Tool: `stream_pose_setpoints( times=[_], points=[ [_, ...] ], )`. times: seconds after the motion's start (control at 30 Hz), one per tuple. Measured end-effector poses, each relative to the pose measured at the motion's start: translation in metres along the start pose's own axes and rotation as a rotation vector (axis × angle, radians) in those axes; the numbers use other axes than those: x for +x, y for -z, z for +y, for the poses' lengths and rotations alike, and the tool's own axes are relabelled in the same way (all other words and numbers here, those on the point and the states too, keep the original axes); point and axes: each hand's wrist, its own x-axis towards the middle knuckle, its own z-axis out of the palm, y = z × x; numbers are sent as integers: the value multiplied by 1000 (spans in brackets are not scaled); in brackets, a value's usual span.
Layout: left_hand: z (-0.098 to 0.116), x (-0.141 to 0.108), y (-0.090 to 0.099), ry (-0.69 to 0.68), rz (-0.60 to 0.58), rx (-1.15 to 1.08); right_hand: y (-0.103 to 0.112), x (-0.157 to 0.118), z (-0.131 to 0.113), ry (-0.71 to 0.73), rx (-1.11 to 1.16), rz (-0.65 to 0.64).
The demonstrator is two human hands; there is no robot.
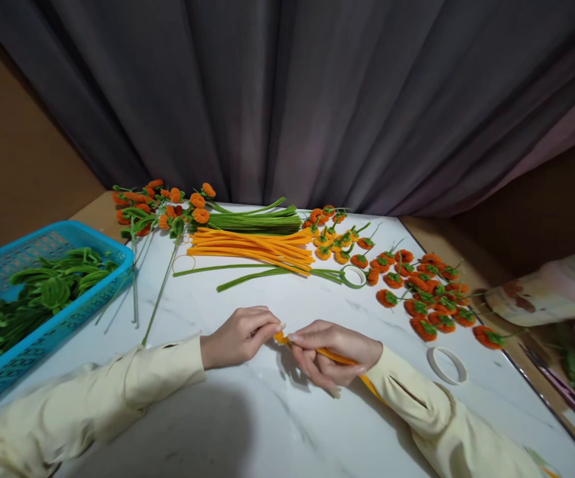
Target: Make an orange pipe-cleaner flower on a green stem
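Left edge of the white, marble-veined desk (pixel 307 435): blue plastic basket with pierced walls (pixel 43 340), holding a heap of fuzzy green leaf shapes (pixel 56 289). Far left corner: cluster of fluffy orange flower heads on thin green stems (pixel 135 198); several stems slant toward the near edge, one reaching the left sleeve of cream cloth (pixel 168 372).

Left hand (pixel 242 335), mid-desk on my feed: thumb and forefinger pinched at the tip of a fuzzy yellow-orange strip (pixel 334 356), other fingers folded. Beyond it I log a bundle of fuzzy green stems (pixel 257 221) by the far edge, a bundle of straight yellow-orange stems (pixel 247 249) just in front, then a few loose green stems (pixel 252 275). Small green-and-white tape roll (pixel 346 277) at their right ends.

Right hand (pixel 334 345), just beside the left: thumb and forefinger clasp the strip close to that tip, remaining fingers loosely curled. The strip crosses the palm and passes the wrist; I cannot tell where its other end lies.

Beyond this hand: small yellow-orange flower heads with green bases (pixel 323 252); toward the right edge, a scatter of deep orange flower heads (pixel 431 292). White ring (pixel 461 373) between these and the right sleeve (pixel 417 398). Past the right edge, a pale container (pixel 546 285).
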Motion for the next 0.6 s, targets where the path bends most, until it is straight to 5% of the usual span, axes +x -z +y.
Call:
stream_pose_setpoints(
  times=[0.3,0.6],
  points=[
    [-3,4,3,450,-171,-527,3,3,5,68,0,94],
    [-10,5,1,578,-155,-854,-1,7,9,96,0,177]
  ],
)
